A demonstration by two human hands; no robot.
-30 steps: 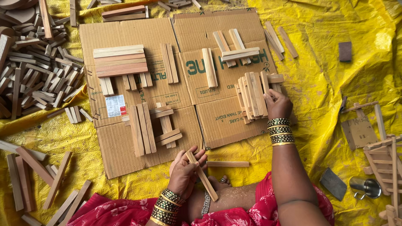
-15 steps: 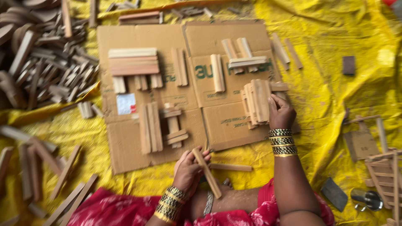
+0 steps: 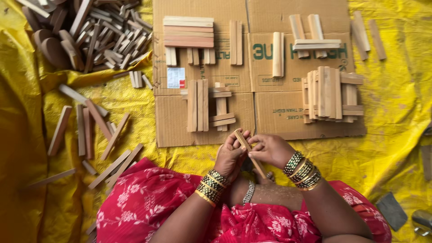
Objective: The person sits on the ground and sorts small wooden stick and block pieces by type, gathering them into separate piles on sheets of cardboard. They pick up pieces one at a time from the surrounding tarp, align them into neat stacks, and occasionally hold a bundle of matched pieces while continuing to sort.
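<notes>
A: What do the two hands hold?

B: Both grip one thin, pale wooden stick [image 3: 249, 152], which lies slanted between them, its upper end toward the cardboard and its lower end toward the lap. The left hand [image 3: 230, 157] is curled about the stick from the left, fingers pressed together on it. The right hand [image 3: 270, 150] pinches it from the right, just beside the left hand. Each wrist carries a band of green and gold bangles [image 3: 302, 170].

A: Where is the stick relative to the work surface?

B: Above the near edge of a flattened brown cardboard sheet [image 3: 279, 121] spread on a yellow plastic sheet [image 3: 387, 148] that covers the floor. Whether it touches the cardboard cannot be told.

A: What lies on the cardboard?

B: Several groups of cut wooden strips: a crossed stack of pale strips [image 3: 330, 93] at the right, a smaller set of upright and crosswise strips [image 3: 207, 107] at the middle, and a layered block of flat slats [image 3: 188, 32] at the far left corner.

A: And beside the cardboard?

B: A heap of dark and pale wood offcuts [image 3: 85, 33] at the far left, with loose longer sticks [image 3: 90, 128] scattered nearer. The person wears red floral cloth [image 3: 148, 202].
</notes>
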